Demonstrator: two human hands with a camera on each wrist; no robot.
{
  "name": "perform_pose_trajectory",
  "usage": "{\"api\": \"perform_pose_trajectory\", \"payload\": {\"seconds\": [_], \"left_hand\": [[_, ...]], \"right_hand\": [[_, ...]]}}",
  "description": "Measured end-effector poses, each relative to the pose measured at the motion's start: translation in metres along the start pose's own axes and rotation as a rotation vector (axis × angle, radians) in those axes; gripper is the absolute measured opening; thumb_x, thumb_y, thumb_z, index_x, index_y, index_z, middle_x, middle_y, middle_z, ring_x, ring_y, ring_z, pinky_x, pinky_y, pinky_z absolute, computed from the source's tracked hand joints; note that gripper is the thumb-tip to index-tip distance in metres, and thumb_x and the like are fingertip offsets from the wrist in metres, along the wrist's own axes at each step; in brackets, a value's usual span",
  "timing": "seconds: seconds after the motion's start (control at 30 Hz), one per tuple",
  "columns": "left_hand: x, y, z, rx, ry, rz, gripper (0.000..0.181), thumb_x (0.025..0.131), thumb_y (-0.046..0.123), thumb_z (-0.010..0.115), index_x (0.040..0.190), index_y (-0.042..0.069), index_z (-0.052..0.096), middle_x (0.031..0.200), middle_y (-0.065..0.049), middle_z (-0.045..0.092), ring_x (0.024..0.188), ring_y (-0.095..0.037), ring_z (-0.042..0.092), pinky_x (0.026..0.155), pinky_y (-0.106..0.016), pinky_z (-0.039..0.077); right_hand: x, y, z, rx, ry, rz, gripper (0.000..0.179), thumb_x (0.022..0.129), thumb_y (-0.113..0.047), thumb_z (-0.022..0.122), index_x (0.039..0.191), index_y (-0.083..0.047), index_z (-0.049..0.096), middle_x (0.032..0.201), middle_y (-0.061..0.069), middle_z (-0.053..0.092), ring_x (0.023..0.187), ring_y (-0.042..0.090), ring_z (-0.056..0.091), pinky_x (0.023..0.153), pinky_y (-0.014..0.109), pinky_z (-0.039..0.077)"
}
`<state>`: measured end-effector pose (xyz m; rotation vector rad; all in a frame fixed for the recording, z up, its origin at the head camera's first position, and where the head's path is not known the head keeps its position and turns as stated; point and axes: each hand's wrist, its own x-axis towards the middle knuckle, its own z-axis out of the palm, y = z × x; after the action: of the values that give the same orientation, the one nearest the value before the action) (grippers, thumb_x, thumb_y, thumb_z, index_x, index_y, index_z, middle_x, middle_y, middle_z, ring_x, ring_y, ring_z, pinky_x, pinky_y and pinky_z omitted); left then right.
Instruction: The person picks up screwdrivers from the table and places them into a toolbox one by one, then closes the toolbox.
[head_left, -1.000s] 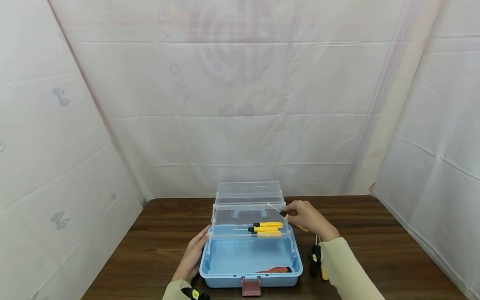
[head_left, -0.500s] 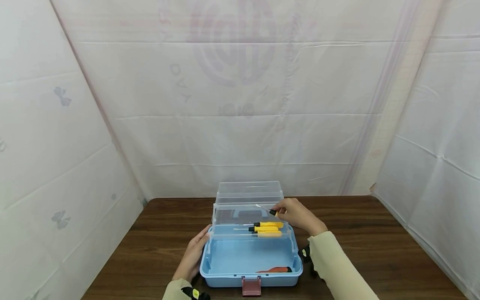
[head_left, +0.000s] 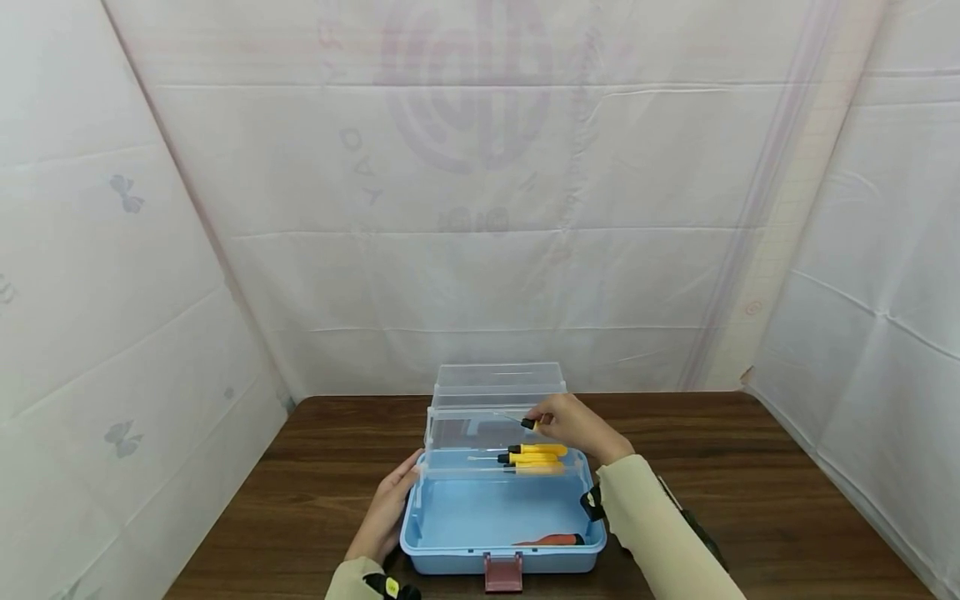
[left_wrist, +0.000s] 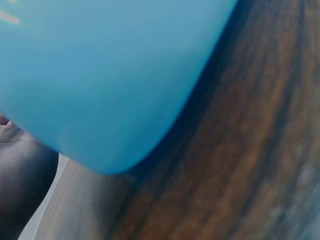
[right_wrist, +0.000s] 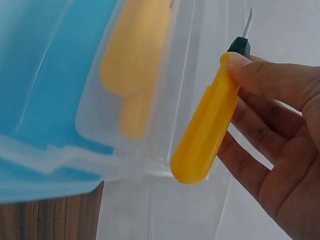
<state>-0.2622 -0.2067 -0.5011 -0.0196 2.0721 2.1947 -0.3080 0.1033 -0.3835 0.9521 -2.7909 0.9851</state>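
Screwdrivers (right_wrist: 206, 120), four yellow, right hand (head_left: 576, 423) pinching one, left hand (head_left: 384, 507) outstretched against one toolbox (head_left: 442, 563)

From the head camera, the right hand (head_left: 573, 423) hides most of the handle of the screwdriver (right_wrist: 205, 130) it pinches, and the sleeve (head_left: 652, 512) covers part of a dark tool (head_left: 703, 537) I can't identify. My left wrist view blurs the blue box (left_wrist: 110, 90), crops it at top and left, and cuts off the left hand (head_left: 386, 504).
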Motion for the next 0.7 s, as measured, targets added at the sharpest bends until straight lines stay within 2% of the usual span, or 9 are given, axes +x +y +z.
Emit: {"api": "perform_pose_trajectory", "payload": {"seconds": [0.2,0.43,0.7], "left_hand": [[-0.002,0.001,0.001,-0.005,-0.009,0.004,0.057,0.105,0.032,0.037,0.152,0.004,0.023,0.157,-0.023,0.021,0.143,-0.042,0.024,0.112,-0.056,0.029],[-0.002,0.001,0.002,-0.014,-0.005,0.008,0.057,0.104,0.032,0.038,0.152,0.004,0.024,0.157,-0.022,0.022,0.143,-0.040,0.025,0.113,-0.055,0.028],[-0.001,0.000,0.004,-0.012,-0.005,0.011,0.058,0.104,0.034,0.040,0.152,0.004,0.025,0.156,-0.023,0.022,0.143,-0.041,0.024,0.113,-0.056,0.027]], "right_hand": [[0.006,0.000,0.007,0.011,-0.010,-0.007,0.022,0.087,0.005,0.064,0.106,0.000,0.072,0.097,0.008,0.071,0.081,0.013,0.061,0.073,0.028,0.058],[0.011,0.002,0.016,-0.014,-0.016,-0.014,0.023,0.087,0.004,0.064,0.108,-0.002,0.072,0.101,0.007,0.072,0.084,0.014,0.063,0.075,0.027,0.057],[0.014,0.003,0.021,-0.020,-0.022,-0.038,0.024,0.088,0.005,0.062,0.108,-0.003,0.073,0.104,0.009,0.072,0.090,0.017,0.065,0.080,0.034,0.058]]}}
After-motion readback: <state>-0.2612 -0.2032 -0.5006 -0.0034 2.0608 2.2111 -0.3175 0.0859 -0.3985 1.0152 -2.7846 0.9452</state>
